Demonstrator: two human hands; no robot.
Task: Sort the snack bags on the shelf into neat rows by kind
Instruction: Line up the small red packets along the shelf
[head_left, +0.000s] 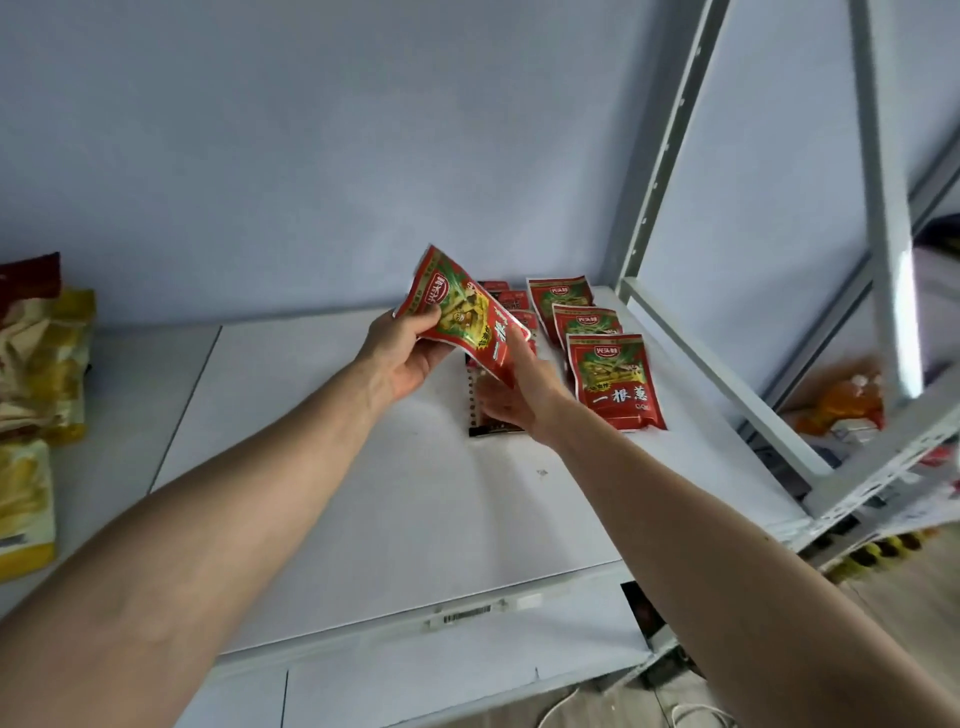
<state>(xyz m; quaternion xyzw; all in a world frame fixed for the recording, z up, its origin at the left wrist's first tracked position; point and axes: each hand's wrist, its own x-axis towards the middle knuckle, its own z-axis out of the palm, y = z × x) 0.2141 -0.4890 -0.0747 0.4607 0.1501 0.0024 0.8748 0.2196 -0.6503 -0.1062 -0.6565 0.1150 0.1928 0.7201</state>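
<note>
A red snack bag (467, 312) with green and yellow print is held tilted above the white shelf (363, 467). My left hand (402, 356) grips its upper left edge, thumb on the front. My right hand (514, 392) pinches its lower right corner. To the right, three bags of the same red kind (615, 382) lie in a row running toward the back wall. A second row of darker bags (506, 301) lies behind the held bag, mostly hidden by it and my right hand; its front bag (488, 428) shows a dark lower edge.
Yellow and cream snack bags (36, 374) are stacked at the shelf's left end, with a dark red bag on top. The white metal shelf frame (722, 384) slants along the right side. More goods (847, 402) lie on a lower shelf at the right.
</note>
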